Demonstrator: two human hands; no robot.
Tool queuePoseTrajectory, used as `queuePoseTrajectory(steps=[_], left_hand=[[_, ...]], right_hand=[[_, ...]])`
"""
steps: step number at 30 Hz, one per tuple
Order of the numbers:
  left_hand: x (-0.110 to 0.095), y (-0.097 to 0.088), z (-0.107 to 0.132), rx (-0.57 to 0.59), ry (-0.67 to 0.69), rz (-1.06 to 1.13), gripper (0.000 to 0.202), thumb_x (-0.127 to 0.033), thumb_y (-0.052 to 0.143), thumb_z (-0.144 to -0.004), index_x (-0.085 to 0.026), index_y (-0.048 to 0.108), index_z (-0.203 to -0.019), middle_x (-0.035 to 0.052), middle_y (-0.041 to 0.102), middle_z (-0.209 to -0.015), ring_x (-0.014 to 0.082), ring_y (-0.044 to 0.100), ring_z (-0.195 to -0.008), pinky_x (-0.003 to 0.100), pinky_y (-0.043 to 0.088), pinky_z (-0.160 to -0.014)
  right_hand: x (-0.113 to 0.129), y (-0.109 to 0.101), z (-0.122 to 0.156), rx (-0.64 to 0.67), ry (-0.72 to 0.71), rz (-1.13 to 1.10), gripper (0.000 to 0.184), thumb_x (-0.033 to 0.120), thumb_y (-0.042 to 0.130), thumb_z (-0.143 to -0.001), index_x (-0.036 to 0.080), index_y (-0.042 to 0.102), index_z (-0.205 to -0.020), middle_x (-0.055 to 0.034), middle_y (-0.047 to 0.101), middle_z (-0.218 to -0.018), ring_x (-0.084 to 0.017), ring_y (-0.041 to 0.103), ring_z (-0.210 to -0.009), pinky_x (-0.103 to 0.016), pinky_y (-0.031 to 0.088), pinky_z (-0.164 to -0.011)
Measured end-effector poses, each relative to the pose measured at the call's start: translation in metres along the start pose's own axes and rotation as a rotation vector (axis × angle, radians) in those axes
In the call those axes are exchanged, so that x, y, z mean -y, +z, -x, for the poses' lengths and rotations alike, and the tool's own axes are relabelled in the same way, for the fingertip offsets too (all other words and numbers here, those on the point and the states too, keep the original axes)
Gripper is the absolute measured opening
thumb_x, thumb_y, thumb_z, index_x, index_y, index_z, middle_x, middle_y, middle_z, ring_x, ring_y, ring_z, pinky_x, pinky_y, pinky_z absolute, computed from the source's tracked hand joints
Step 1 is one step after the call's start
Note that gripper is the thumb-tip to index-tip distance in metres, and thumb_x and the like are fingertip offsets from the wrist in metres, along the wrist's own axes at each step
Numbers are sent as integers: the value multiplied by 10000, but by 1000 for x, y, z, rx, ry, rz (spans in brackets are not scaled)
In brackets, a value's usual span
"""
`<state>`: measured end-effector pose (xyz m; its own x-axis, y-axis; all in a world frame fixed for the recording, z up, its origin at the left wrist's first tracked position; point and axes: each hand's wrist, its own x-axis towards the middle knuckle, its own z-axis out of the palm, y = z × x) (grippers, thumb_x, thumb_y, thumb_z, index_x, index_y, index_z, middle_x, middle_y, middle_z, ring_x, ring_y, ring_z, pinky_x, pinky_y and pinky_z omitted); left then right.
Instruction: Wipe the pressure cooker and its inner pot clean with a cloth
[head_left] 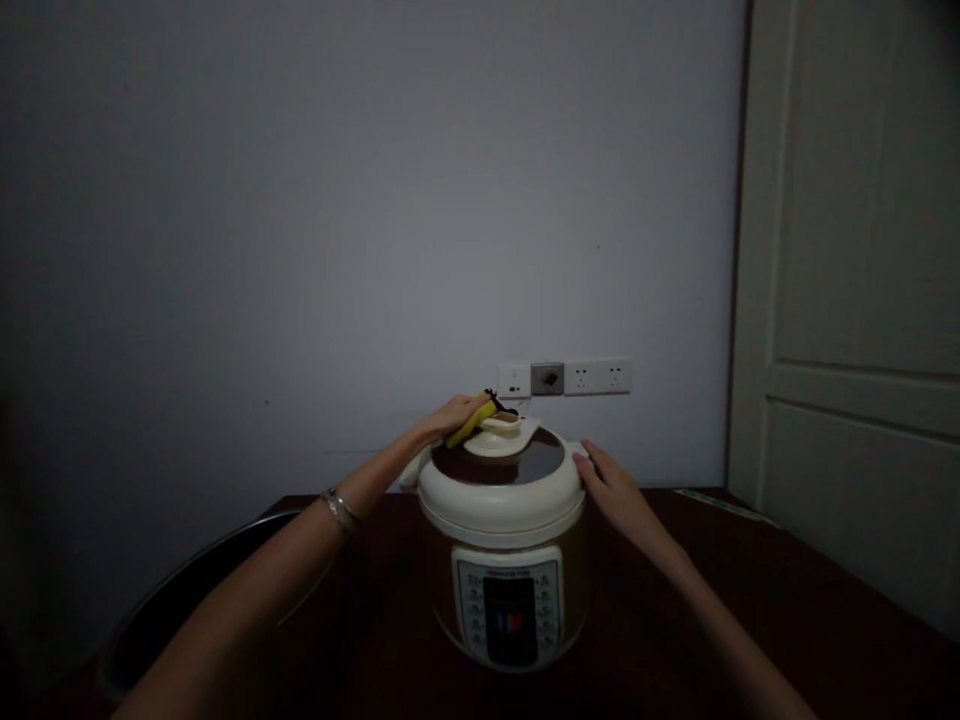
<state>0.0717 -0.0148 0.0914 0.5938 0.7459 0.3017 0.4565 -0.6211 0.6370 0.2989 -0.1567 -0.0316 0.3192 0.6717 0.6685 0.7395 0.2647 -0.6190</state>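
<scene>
An electric pressure cooker (499, 512) with a white rim, a dark lid top and a button panel stands upright on the dark red table, its lid on. My left hand (455, 414) is closed on a yellow cloth (471, 420) with a dark edge, pressed to the lid beside the white lid handle (501, 424). My right hand (609, 486) rests its fingers on the white side handle (577, 450) at the cooker's right. Its thumb and fingers are slightly bent round that handle.
A large dark round pot or basin (202, 565) with a pale rim stands to the left, partly behind my left forearm. Wall sockets (598, 376) sit behind the cooker. A pale door (855, 300) is at the right. The table (660, 610) is dimly lit.
</scene>
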Motion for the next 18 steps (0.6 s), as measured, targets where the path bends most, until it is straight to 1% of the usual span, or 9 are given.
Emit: queuePoseTrajectory(steps=[2, 5, 6, 7, 9, 11, 13, 15, 18], left_hand=[[-9, 0, 1, 44, 50, -84, 560, -589, 382, -831, -114, 677, -819, 49, 621, -666, 137, 483, -598, 234, 354, -533], [-28, 6, 6, 99, 248, -197, 513, -593, 406, -822, -156, 674, -815, 23, 604, -668, 127, 479, -610, 224, 350, -553], [-33, 8, 7, 113, 303, -213, 497, -591, 414, -821, -165, 671, -807, 17, 599, -667, 124, 481, -614, 221, 350, -559], [-36, 10, 7, 129, 329, -206, 490, -591, 422, -818, -169, 669, -794, 13, 592, -658, 120, 478, -607, 219, 348, -555], [-35, 9, 5, 167, 296, -138, 493, -601, 450, -801, -160, 669, -774, 7, 570, -621, 107, 457, -563, 217, 334, -521], [-29, 6, 1, 194, 208, -18, 499, -602, 492, -778, -139, 677, -779, 6, 557, -594, 92, 428, -515, 215, 314, -481], [-20, 2, -5, 209, 115, 121, 473, -569, 555, -753, -118, 685, -807, 17, 582, -613, 86, 436, -504, 217, 326, -472], [-13, -1, -8, 225, 55, 275, 412, -502, 614, -735, -112, 690, -849, 46, 636, -693, 94, 495, -545, 226, 383, -512], [-3, -1, -6, 251, 22, 444, 311, -389, 657, -725, -127, 690, -889, 82, 683, -810, 124, 577, -656, 251, 451, -606]], right_hand=[[1, 0, 0, 4, -1, 6, 619, 528, 344, -857, 84, 522, -1251, -191, 522, -1301, -280, 472, -1228, -462, 306, -1071], [2, 0, 0, 15, 3, 15, 663, 542, 326, -856, 47, 510, -1256, -211, 513, -1302, -282, 465, -1233, -447, 298, -1078], [2, 0, -1, 17, 4, 17, 665, 548, 326, -856, 52, 508, -1259, -207, 512, -1305, -279, 464, -1234, -443, 296, -1080], [3, 0, -1, 18, 5, 18, 661, 551, 327, -855, 62, 507, -1263, -199, 512, -1308, -276, 464, -1235, -442, 296, -1079], [3, -1, 0, 24, 2, 20, 655, 548, 327, -858, 68, 503, -1268, -193, 509, -1313, -273, 464, -1235, -439, 301, -1076], [4, -2, 0, 29, 1, 23, 666, 541, 317, -864, 45, 497, -1271, -205, 507, -1311, -272, 466, -1234, -427, 304, -1076], [4, -2, 0, 29, 6, 24, 671, 537, 315, -864, 37, 496, -1273, -208, 509, -1308, -272, 465, -1235, -415, 305, -1077], [3, -2, 1, 22, 9, 21, 640, 529, 330, -864, 71, 503, -1275, -188, 515, -1309, -268, 467, -1234, -418, 307, -1076], [1, -1, 0, 14, 4, 14, 597, 512, 352, -865, 105, 509, -1272, -173, 517, -1313, -273, 471, -1230, -443, 312, -1069]])
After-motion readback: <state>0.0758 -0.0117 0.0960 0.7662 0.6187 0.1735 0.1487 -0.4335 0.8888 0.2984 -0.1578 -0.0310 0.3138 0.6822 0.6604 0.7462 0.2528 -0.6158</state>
